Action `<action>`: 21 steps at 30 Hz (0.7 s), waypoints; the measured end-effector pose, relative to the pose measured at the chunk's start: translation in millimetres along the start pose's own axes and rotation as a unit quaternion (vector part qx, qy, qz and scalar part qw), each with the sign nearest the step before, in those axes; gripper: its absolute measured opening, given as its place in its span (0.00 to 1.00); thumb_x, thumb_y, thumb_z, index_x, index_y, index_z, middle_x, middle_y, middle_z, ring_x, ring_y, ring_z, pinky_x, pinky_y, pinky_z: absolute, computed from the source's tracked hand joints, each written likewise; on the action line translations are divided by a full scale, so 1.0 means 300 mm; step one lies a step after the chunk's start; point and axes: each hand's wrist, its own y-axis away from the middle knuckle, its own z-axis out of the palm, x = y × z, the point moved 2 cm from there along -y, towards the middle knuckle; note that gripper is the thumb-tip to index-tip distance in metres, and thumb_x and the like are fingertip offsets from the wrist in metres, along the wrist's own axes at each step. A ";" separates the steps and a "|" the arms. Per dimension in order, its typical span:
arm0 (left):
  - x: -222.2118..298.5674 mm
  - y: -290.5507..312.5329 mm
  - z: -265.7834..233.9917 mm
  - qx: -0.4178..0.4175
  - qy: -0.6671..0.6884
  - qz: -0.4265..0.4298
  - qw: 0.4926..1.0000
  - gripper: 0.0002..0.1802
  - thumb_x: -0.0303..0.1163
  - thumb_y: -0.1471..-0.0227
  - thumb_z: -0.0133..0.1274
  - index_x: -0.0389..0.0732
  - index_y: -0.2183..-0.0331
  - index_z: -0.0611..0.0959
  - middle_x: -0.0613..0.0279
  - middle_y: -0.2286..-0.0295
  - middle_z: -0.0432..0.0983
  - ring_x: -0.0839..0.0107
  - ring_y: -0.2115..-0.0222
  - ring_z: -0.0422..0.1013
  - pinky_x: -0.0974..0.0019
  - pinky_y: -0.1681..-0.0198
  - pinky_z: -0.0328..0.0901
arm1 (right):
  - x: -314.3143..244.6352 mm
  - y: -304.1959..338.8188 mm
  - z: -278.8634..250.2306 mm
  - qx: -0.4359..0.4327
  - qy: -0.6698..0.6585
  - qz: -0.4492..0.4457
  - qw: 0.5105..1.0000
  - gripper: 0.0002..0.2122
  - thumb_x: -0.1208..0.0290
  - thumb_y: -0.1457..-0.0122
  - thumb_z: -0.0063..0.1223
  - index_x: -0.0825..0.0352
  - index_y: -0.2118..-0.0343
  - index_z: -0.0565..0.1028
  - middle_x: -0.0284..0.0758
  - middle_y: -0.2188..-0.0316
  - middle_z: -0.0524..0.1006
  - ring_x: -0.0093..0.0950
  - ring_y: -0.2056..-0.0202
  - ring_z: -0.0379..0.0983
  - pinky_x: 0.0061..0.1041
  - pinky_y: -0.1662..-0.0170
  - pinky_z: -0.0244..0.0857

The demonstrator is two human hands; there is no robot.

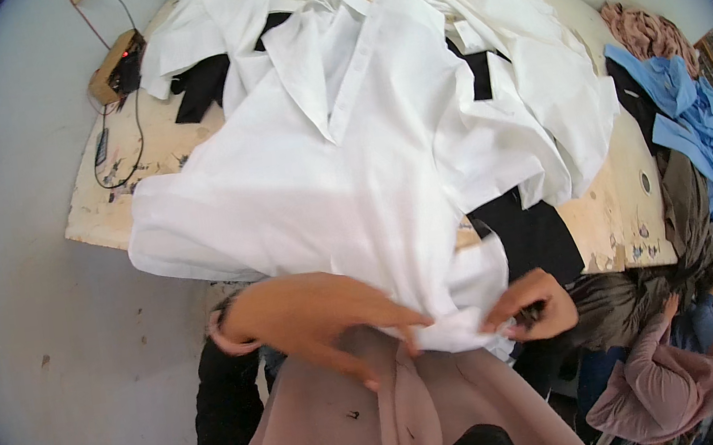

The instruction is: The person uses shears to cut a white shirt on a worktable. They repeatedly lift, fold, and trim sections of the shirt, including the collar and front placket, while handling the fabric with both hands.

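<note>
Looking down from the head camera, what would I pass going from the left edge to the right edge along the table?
Small brown box with wires → white shirt held by the left hand and right hand → black cloth → blue garment.

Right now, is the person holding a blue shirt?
No, both the left hand and the right hand pinch the white shirt; the blue cloth lies far off on the right.

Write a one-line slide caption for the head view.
Both hands, left hand and right hand, pinch the hem of a white shirt draped off a worn table.
</note>
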 end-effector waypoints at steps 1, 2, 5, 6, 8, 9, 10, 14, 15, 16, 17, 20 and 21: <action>0.015 0.086 -0.050 0.078 0.044 -0.063 0.994 0.20 0.34 0.51 0.66 0.37 0.57 0.82 0.59 0.62 0.82 0.67 0.59 0.77 0.65 0.54 0.68 | 0.000 0.029 -0.023 0.032 -0.015 0.037 0.999 0.10 0.79 0.51 0.67 0.72 0.64 0.82 0.39 0.65 0.83 0.26 0.67 0.80 0.25 0.62 0.71; 0.023 0.181 -0.108 0.146 0.070 -0.108 0.981 0.14 0.33 0.51 0.65 0.36 0.62 0.84 0.59 0.63 0.82 0.68 0.60 0.77 0.64 0.54 0.69 | -0.006 0.053 -0.039 0.081 -0.049 0.022 0.995 0.11 0.77 0.50 0.67 0.73 0.64 0.82 0.38 0.66 0.83 0.25 0.68 0.79 0.24 0.63 0.71; -0.108 0.374 -0.366 0.503 -0.151 -0.149 0.838 0.07 0.30 0.42 0.52 0.37 0.65 0.81 0.62 0.68 0.79 0.72 0.64 0.75 0.66 0.59 0.68 | 0.065 0.041 -0.039 0.356 0.002 0.141 0.924 0.15 0.63 0.42 0.62 0.74 0.65 0.80 0.35 0.70 0.82 0.19 0.69 0.75 0.22 0.65 0.67; -0.178 0.424 -0.426 0.546 -0.243 -0.289 0.748 0.15 0.39 0.38 0.50 0.37 0.60 0.80 0.58 0.66 0.80 0.68 0.66 0.75 0.64 0.60 0.68 | 0.104 -0.011 -0.050 0.395 0.014 0.149 0.907 0.15 0.62 0.41 0.62 0.74 0.66 0.80 0.35 0.71 0.81 0.19 0.69 0.75 0.23 0.66 0.67; -0.302 0.459 -0.457 0.531 -0.403 -0.339 0.664 0.20 0.45 0.39 0.53 0.38 0.56 0.80 0.53 0.66 0.81 0.61 0.67 0.76 0.62 0.60 0.68 | 0.178 -0.108 -0.034 0.414 0.060 0.248 0.874 0.17 0.61 0.40 0.62 0.75 0.66 0.80 0.35 0.72 0.81 0.21 0.69 0.75 0.24 0.62 0.66; -0.349 0.462 -0.456 0.487 -0.482 -0.365 0.631 0.20 0.45 0.40 0.53 0.38 0.55 0.80 0.51 0.66 0.81 0.59 0.66 0.76 0.61 0.60 0.69 | 0.210 -0.159 -0.011 0.410 0.156 0.248 0.864 0.15 0.63 0.40 0.62 0.75 0.64 0.80 0.36 0.71 0.81 0.21 0.67 0.74 0.24 0.61 0.66; -0.381 0.465 -0.458 0.425 -0.536 -0.426 0.593 0.20 0.44 0.40 0.54 0.39 0.54 0.81 0.49 0.66 0.80 0.58 0.66 0.76 0.61 0.60 0.69 | 0.228 -0.209 -0.002 0.397 0.250 0.183 0.864 0.14 0.65 0.41 0.62 0.75 0.62 0.80 0.36 0.70 0.81 0.21 0.66 0.74 0.24 0.59 0.66; -0.323 0.506 -0.429 0.566 -0.120 -0.312 0.754 0.20 0.41 0.41 0.56 0.36 0.55 0.80 0.51 0.60 0.79 0.63 0.61 0.76 0.62 0.56 0.70 | 0.245 -0.250 -0.012 0.423 -0.024 0.030 0.905 0.19 0.71 0.40 0.61 0.72 0.48 0.73 0.32 0.62 0.77 0.22 0.61 0.72 0.24 0.57 0.65; -0.274 0.529 -0.414 0.620 0.040 -0.228 0.750 0.21 0.41 0.41 0.55 0.35 0.53 0.79 0.52 0.58 0.79 0.65 0.60 0.76 0.63 0.54 0.70 | 0.225 -0.210 -0.030 0.495 -0.066 0.064 0.864 0.21 0.71 0.39 0.60 0.70 0.45 0.70 0.28 0.63 0.75 0.19 0.66 0.69 0.20 0.62 0.64; -0.229 0.542 -0.408 0.650 0.198 -0.134 0.721 0.21 0.41 0.40 0.54 0.34 0.52 0.78 0.53 0.55 0.78 0.67 0.58 0.75 0.64 0.52 0.70 | 0.181 -0.137 -0.063 0.551 -0.088 0.129 0.820 0.21 0.72 0.38 0.59 0.68 0.43 0.70 0.27 0.64 0.73 0.15 0.68 0.66 0.17 0.68 0.62; -0.172 0.573 -0.419 0.689 0.270 -0.098 0.665 0.23 0.40 0.40 0.54 0.31 0.50 0.76 0.52 0.54 0.77 0.65 0.58 0.76 0.64 0.52 0.70 | 0.126 -0.074 -0.096 0.622 -0.088 0.137 0.766 0.23 0.71 0.38 0.59 0.66 0.41 0.68 0.28 0.64 0.74 0.15 0.69 0.66 0.18 0.71 0.62; -0.018 0.601 -0.453 0.640 0.235 0.085 0.727 0.26 0.40 0.40 0.56 0.31 0.48 0.74 0.54 0.55 0.77 0.70 0.58 0.75 0.64 0.55 0.72 | -0.072 0.020 -0.275 0.660 -0.158 -0.220 0.701 0.26 0.71 0.39 0.61 0.66 0.39 0.65 0.31 0.62 0.74 0.21 0.63 0.71 0.23 0.60 0.69; 0.001 0.592 -0.490 0.672 0.182 0.040 0.717 0.30 0.43 0.41 0.58 0.30 0.47 0.73 0.52 0.54 0.76 0.69 0.57 0.75 0.64 0.54 0.72 | -0.132 0.045 -0.335 0.663 -0.135 -0.223 0.701 0.24 0.71 0.39 0.60 0.66 0.41 0.66 0.31 0.61 0.74 0.21 0.61 0.72 0.23 0.57 0.69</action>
